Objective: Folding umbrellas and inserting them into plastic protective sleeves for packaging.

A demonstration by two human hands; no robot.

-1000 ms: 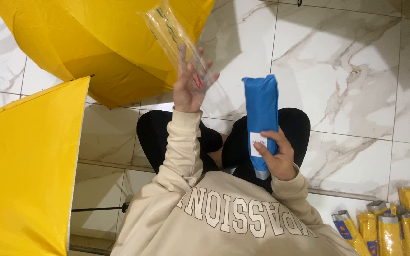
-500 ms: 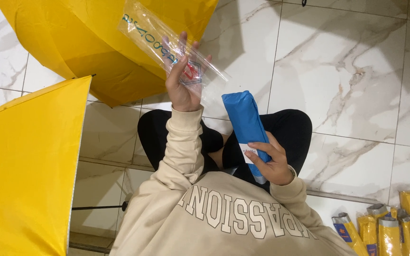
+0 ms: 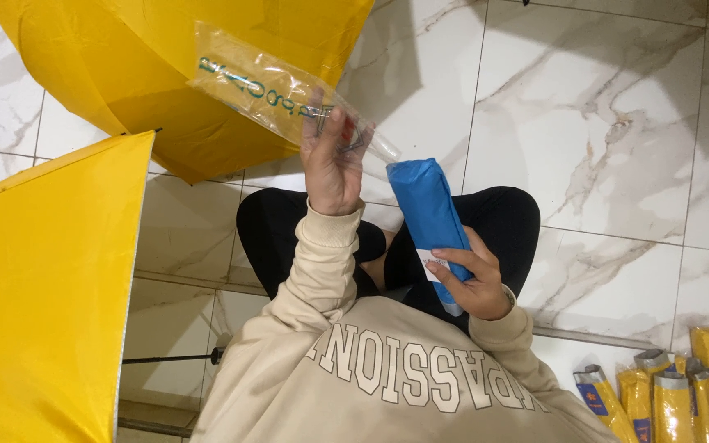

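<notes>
Two hands | left hand [image 3: 331,168]: clear sleeve [image 3: 276,89] | right hand [image 3: 473,283]: folded blue umbrella [image 3: 428,213]

A single head-worn view looks steeply down from close range at the seated person's lap and tiled floor [image 3: 617,123].

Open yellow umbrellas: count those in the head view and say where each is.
2. One open yellow umbrella lies on the floor at top left; another fills the left edge, partly cut off.

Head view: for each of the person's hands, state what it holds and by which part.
Left hand holds the clear plastic sleeve near its lower, narrow end. Right hand grips the folded blue umbrella around its lower end, by the white tag.
</notes>
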